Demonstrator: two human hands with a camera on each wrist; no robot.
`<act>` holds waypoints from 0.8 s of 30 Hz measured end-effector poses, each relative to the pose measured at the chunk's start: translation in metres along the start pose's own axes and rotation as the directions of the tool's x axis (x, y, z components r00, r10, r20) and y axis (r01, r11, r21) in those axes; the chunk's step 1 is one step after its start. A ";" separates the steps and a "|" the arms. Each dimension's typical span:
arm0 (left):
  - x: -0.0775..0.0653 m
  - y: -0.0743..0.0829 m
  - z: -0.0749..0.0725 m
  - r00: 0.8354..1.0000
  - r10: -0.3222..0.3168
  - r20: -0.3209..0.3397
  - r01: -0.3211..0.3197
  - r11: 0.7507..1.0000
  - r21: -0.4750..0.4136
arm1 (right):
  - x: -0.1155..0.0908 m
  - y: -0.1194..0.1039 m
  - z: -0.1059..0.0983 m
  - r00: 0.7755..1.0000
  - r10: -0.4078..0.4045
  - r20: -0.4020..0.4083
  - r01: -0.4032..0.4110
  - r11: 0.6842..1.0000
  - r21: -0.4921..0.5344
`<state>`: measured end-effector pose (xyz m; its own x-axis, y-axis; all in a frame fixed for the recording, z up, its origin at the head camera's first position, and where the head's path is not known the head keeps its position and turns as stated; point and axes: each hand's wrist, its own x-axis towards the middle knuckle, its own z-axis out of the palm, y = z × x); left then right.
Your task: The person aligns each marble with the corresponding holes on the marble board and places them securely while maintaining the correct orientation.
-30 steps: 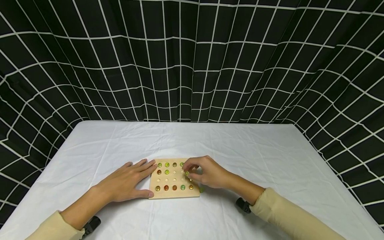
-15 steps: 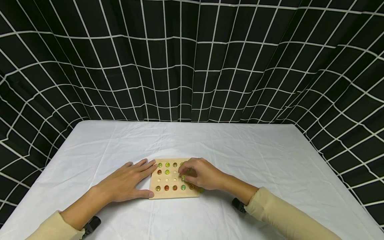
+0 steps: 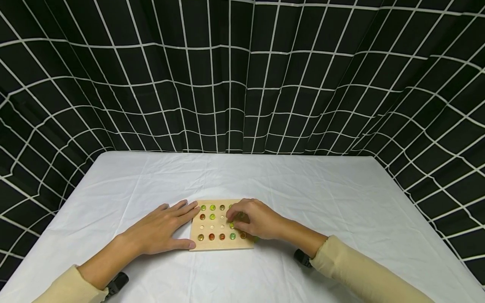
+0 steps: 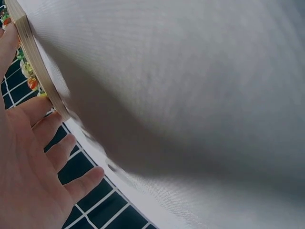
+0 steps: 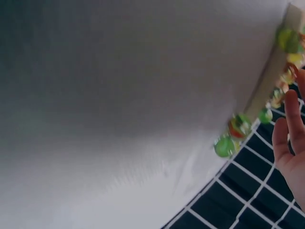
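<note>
Wooden board (image 3: 217, 232) lies, its right side partly behind the right hand (image 3: 257, 219).

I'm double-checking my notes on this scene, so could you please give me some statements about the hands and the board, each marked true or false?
1. The left hand touches the left side of the wooden board. True.
2. The board's row nearest the person is without marbles. False: marbles sit in it.
3. The right hand is beside a yellow-green marble. True.
4. The surface under the board is black. False: white cloth lies there.
</note>
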<state>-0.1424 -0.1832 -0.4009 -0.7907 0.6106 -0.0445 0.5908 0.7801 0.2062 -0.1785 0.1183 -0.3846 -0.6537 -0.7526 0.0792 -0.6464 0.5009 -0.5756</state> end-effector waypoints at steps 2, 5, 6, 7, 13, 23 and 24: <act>0.000 0.000 0.000 1.000 0.002 -0.003 -0.002 1.000 0.002 | -0.002 0.002 -0.005 1.000 -0.008 -0.025 0.008 0.999 0.031; 0.001 0.000 0.000 1.000 0.004 -0.006 -0.003 1.000 0.008 | -0.006 0.007 -0.016 0.998 -0.003 -0.061 0.007 0.998 0.066; 0.001 0.000 0.000 1.000 0.003 -0.006 -0.003 1.000 0.010 | -0.008 0.009 -0.020 0.997 0.006 -0.073 -0.001 0.998 0.069; 0.000 0.000 0.000 1.000 0.003 -0.006 -0.003 1.000 0.012 | -0.011 0.011 -0.024 0.996 0.020 -0.082 -0.015 0.997 0.070; 0.000 0.000 0.001 1.000 0.003 -0.007 -0.002 1.000 0.021 | -0.027 0.032 -0.041 0.987 0.093 -0.131 -0.088 0.995 0.043; 0.000 0.001 0.000 1.000 0.000 -0.001 0.000 1.000 0.021 | -0.043 0.057 -0.039 0.985 0.143 -0.100 -0.136 0.988 0.074; 0.000 0.001 -0.001 1.000 -0.001 -0.001 0.001 1.000 0.020 | -0.043 0.058 -0.037 0.985 0.146 -0.092 -0.139 0.987 0.076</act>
<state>-0.1420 -0.1828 -0.4002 -0.7913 0.6099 -0.0438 0.5933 0.7831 0.1864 -0.2025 0.1957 -0.3909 -0.7742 -0.6292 0.0691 -0.5176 0.5664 -0.6413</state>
